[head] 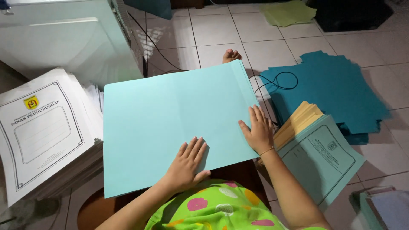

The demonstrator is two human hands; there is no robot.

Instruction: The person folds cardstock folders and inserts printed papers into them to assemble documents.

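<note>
Under both hands (187,164), pale-blue sheet (170,115)

A large light-blue paper sheet (170,123) lies flat, faintly creased.

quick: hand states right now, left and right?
Left hand: open, flat, palm down on the light blue sheet, gripping nothing.
Right hand: open, fingers spread, pressing the same sheet's right edge, gripping nothing.

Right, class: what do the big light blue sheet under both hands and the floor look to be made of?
Light blue sheet: probably thin matte card or paper; it lies flat with a faint centre crease. Floor: seemingly glazed ceramic tile; pale squares, grout lines, soft reflections.
</note>
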